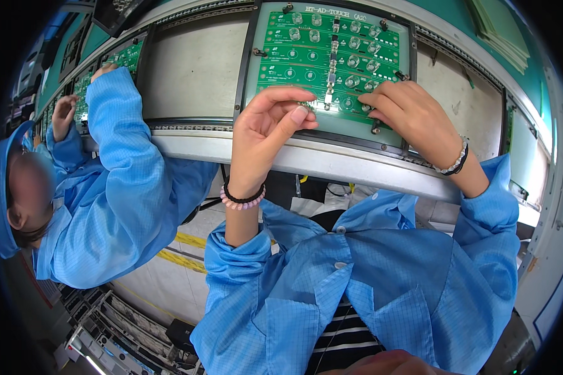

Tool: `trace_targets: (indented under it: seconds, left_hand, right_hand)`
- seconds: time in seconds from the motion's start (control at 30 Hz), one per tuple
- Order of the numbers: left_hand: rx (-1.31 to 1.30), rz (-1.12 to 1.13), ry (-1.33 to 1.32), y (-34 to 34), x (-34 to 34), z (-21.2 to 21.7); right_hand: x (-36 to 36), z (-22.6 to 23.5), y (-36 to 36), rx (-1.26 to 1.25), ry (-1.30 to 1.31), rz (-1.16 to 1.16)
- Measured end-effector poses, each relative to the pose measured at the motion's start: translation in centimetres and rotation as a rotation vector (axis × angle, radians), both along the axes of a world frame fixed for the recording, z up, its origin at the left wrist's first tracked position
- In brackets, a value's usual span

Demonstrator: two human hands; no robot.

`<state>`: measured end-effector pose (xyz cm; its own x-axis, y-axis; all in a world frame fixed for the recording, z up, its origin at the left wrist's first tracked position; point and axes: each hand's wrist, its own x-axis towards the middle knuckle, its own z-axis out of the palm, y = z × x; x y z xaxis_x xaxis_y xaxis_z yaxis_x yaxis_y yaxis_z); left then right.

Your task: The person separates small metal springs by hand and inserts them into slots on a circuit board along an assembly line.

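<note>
Green circuit-board panel (320, 65), glossy and studded with clear round components (355, 43), lies black-framed beneath both hands, left grip (256, 128) loosely curled, right grip (413, 109) bunched, whether either holds anything hidden by fingers, a co-worker's blue gridded sleeve (122, 119) left of them.

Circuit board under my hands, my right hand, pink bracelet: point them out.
Circuit board (302, 65), head view: bare green surface.
Right hand (414, 114), head view: back of the hand.
Pink bracelet (243, 204), head view: its beads.

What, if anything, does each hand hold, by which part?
Left hand: cannot tell; pieces at its thumb are too small. Right hand, over the board: cannot tell.
</note>
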<state>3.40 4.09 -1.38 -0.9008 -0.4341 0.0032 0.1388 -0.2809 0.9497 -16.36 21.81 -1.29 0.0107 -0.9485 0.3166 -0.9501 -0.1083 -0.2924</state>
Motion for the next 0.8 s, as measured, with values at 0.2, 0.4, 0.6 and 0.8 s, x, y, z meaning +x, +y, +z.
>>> trace_targets:
  seconds: [0.2,0.4,0.6,0.8]
  left_hand:
    - [0.004,0.030,-0.070,0.3,-0.2,0.4]
    - [0.049,0.045,-0.063,1.1,-0.9,1.0]
    - [0.017,0.004,-0.101,1.7,-1.6,1.5]
    - [-0.217,-0.030,-0.125,1.3,-1.9,1.9]
  right_hand:
    - [-0.1,0.9,0.2,0.001,-0.046,-0.007]
    - [-1.9,1.2,1.3,-0.057,-0.067,-0.050]
    - [-3.1,0.8,2.7,-0.036,-0.062,-0.121]
    - [-3.4,0.5,3.0,-0.068,-0.004,-0.132]
